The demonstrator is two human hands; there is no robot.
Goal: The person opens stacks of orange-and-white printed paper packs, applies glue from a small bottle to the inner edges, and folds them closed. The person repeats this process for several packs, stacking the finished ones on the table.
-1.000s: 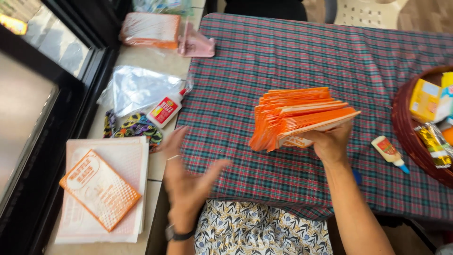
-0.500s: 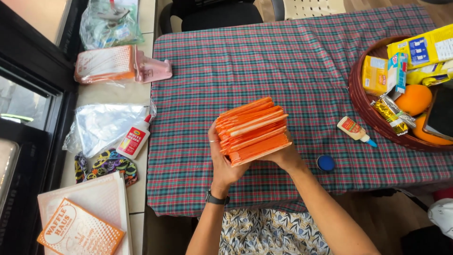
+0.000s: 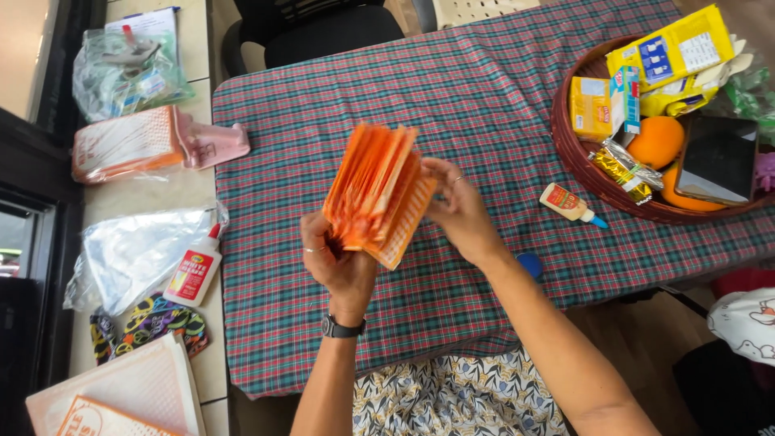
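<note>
Both hands grip a thick stack of orange paper envelopes (image 3: 375,194) above a plaid-covered table (image 3: 484,97): the left hand (image 3: 339,262) clasps its lower edge, fingers curled shut around it, while the right hand (image 3: 460,214) presses the far side, thumb and fingers fanning the leaves apart. The step in hand looks like squaring or sorting the stack (a small glue bottle (image 3: 571,203) lies near a wicker basket (image 3: 577,153)); next, the loose edges likely need evening up with a firm two-sided hold
</note>
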